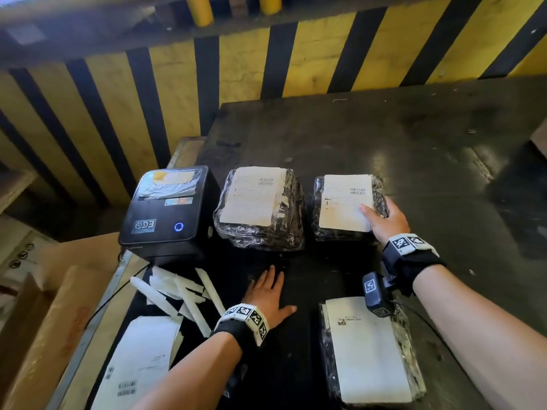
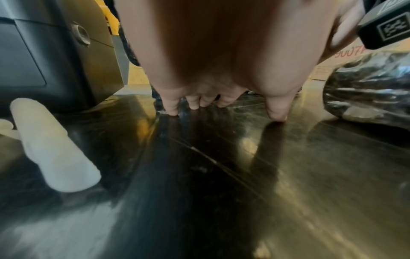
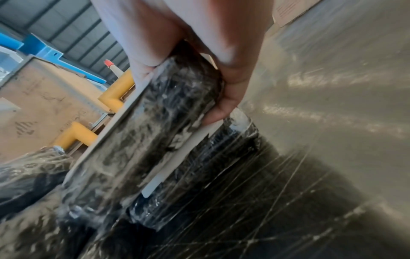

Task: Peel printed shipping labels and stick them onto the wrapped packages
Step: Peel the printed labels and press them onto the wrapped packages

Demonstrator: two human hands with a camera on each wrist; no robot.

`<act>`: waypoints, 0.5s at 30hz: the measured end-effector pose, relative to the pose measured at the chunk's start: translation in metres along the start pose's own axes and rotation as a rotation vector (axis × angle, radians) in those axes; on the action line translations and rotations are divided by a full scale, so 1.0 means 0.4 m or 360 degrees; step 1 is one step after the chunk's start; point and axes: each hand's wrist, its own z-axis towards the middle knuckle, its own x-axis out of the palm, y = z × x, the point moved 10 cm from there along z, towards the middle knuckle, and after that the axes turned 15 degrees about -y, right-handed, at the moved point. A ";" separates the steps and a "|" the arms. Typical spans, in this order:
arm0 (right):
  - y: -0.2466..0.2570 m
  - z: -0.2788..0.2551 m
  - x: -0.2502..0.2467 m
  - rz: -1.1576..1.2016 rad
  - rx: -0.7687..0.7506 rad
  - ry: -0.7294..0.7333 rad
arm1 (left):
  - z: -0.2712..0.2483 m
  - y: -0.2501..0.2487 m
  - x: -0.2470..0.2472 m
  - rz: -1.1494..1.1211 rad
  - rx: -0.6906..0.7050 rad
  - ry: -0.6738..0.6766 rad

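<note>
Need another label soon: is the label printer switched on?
On: a blue ring glows on the label printer front panel, seen in the head view.

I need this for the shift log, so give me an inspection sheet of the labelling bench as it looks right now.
Surface: dark scuffed table.
Job's things: three wrapped packages, each labelled: far middle package, far right package, near package; label printer; printed sheet.
Clutter: peeled backing strips.
Hands: left hand flat on table; right hand grips far right package.
Cables: black cable from printer.
Surroundings: striped barrier, cardboard boxes.
</note>
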 end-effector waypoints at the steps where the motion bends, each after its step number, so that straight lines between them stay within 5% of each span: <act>1: 0.003 -0.003 -0.002 -0.0039 -0.0008 -0.0001 | 0.000 0.000 -0.003 -0.0008 -0.0003 0.0015; 11: 0.017 -0.010 -0.015 -0.0545 -0.0043 0.0149 | -0.014 0.009 -0.094 -0.0295 -0.0021 0.0101; 15: 0.128 -0.069 -0.015 -0.0659 -0.0401 0.0006 | -0.050 0.073 -0.163 -0.0453 -0.0057 -0.0055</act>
